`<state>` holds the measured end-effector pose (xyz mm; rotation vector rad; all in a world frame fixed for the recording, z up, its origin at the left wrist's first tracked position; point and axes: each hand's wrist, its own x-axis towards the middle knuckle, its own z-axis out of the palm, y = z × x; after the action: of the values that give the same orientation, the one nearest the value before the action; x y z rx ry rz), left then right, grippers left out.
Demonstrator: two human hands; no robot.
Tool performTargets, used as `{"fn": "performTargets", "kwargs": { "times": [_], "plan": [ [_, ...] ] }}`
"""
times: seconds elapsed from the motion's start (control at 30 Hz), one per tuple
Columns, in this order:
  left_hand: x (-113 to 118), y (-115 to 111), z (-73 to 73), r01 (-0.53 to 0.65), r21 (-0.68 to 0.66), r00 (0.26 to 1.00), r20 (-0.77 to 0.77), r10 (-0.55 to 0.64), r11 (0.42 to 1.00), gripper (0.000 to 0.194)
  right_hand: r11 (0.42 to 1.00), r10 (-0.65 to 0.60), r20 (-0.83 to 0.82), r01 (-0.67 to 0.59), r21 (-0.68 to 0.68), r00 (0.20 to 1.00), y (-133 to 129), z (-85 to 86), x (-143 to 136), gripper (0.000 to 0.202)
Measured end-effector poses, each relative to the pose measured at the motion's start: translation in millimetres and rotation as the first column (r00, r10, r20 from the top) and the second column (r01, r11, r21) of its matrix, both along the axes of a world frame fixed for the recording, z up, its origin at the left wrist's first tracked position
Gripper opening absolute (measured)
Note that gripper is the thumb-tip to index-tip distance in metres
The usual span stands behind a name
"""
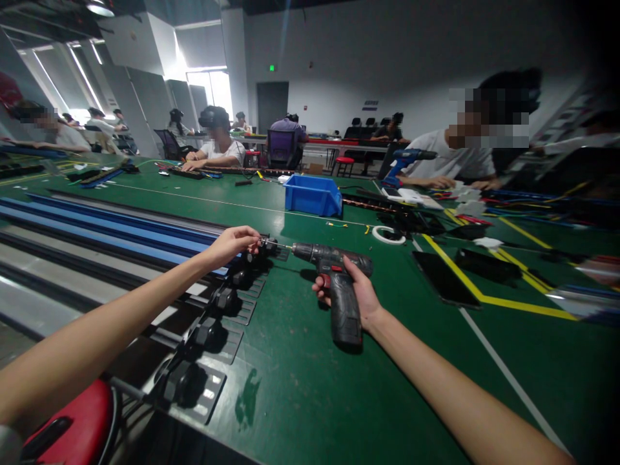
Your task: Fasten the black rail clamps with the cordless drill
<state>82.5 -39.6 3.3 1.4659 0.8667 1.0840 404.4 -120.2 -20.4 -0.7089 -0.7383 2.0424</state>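
Cordless drill (pixel 345 294) in hand, its bit (pixel 281 246) level with the pinched fingers; no finished fastening can be made out.
Clocked from the drill, at mid-table, the right hand (pixel 365 297) grips its handle; the left hand (pixel 236 245), near ten o'clock, has its fingertips drawn together at the bit's tip, though whether they grasp anything is too small to tell. Black end fittings (pixel 183 382) run from eight to ten o'clock along the rails' (pixel 104 216) ends, seemingly already in place; how many are secured or left cannot be judged.
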Motion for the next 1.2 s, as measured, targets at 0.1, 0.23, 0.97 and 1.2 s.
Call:
{"fn": "performTargets", "kwargs": {
  "times": [0.1,0.23,0.97,1.2],
  "plan": [
    [-0.9,1.3,-1.6,0.0,0.006,1.0,-0.007,0.0,1.0,0.021,0.999,-0.004,-0.005,0.004,-0.042,1.0,-0.7,1.7,-0.7,0.054],
    [-1.8,2.5,-3.2,0.009,0.009,1.0,-0.011,-0.009,1.0,0.022,0.998,-0.017,0.009,0.017,-0.068,1.0,-1.2,2.7,-1.1,0.057],
    [-1.4,1.5,-1.8,0.027,0.01,0.999,-0.021,-0.027,1.0,0.023,0.999,0.009,0.03,-0.008,-0.041,0.999,0.8,0.3,1.3,0.058],
    [-1.7,1.6,-1.8,0.035,0.006,0.999,-0.017,-0.035,0.999,0.024,1.0,0.004,0.047,-0.003,-0.026,0.999,0.6,0.5,0.8,0.059]
  ]
}}
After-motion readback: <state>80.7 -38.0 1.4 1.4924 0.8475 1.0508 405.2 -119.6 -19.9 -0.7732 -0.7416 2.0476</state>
